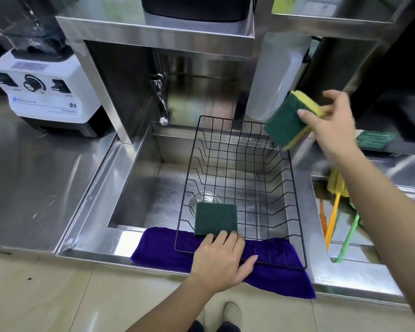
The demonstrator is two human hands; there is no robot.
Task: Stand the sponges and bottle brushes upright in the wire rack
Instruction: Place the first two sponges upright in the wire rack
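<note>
While left hand pins dark green sponge upright at wire rack near edge, right hand grips yellow-green sponge above rack's far right corner; bottle brushes lie right of rack.

The right forearm covers the heads of the bottle brushes at the right of the frame, so only their orange, yellow and green handles show. The sponge in the right hand is blurred at its lower edge. The left hand hides the bottom of the green sponge in the wire rack. The blender at upper left is cut by the frame edge, and its small label text cannot be read.
</note>
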